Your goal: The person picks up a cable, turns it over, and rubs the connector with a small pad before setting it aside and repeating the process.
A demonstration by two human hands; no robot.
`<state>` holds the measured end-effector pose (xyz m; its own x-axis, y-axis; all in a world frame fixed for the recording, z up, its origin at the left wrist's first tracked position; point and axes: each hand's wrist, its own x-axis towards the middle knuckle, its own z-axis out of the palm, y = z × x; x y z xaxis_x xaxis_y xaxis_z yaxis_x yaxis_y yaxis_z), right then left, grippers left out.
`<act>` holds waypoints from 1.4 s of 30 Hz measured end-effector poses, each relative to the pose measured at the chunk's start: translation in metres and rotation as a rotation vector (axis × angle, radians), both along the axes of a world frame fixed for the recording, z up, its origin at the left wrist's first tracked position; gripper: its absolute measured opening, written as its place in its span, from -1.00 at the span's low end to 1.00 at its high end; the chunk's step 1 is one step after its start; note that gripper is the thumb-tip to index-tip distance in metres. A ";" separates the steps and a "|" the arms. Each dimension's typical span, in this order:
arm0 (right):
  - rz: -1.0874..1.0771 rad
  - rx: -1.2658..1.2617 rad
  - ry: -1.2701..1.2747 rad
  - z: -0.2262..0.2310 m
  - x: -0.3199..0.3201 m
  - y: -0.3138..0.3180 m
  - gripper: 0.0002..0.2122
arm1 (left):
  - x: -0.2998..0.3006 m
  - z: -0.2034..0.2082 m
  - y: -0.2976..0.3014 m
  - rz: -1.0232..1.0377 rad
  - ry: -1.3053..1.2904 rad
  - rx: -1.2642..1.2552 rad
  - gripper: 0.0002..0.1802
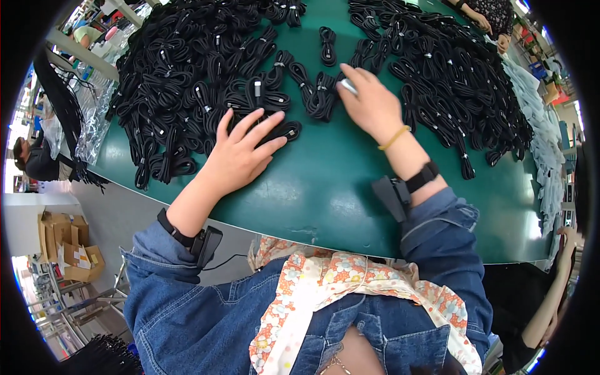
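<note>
A large heap of coiled black cables (pixel 169 81), each tied into a bundle with light-coloured plug ends, covers the left of a green table (pixel 300 194). My left hand (pixel 240 153) rests at the heap's near right edge, fingers spread over a few bundles and gripping none. In the middle lie loose cable bundles (pixel 320 97); just right of them is my right hand (pixel 372 103), its fingers curled. A small white-and-silver piece (pixel 348 86) shows between those fingers, and its kind cannot be made out. One single bundle (pixel 327 47) lies farther back.
A second heap of black cable bundles (pixel 462 87) fills the table's right side. Clear plastic bags (pixel 94 128) and hanging black cables (pixel 65 103) are at the left. Pale plastic wrapping (pixel 540 137) lines the right edge. Cardboard boxes (pixel 78 250) stand on the floor; other people are nearby.
</note>
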<state>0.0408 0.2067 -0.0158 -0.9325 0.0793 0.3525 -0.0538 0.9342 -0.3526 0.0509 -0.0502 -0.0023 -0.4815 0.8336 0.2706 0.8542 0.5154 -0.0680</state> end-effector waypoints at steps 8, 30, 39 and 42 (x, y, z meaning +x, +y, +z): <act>0.247 -0.192 -0.123 -0.016 -0.005 -0.073 -0.63 | 0.050 -0.003 -0.046 0.367 -0.233 0.105 -0.41; 0.362 0.588 0.115 -0.011 0.083 -0.063 -0.65 | 0.025 0.023 -0.012 0.226 0.252 0.520 -0.52; 0.483 -0.137 -0.049 0.031 0.102 -0.023 -0.75 | 0.020 0.069 0.080 -0.104 0.185 0.679 -0.63; 0.393 -0.438 0.081 0.047 0.113 0.016 -0.74 | 0.024 0.057 0.097 -0.148 -0.088 0.840 -0.60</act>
<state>0.1534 0.2231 0.0315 -0.8928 -0.1121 0.4362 -0.4090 0.6072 -0.6812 0.0750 0.0472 0.0543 -0.4323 0.4292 0.7930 0.9007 0.2481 0.3566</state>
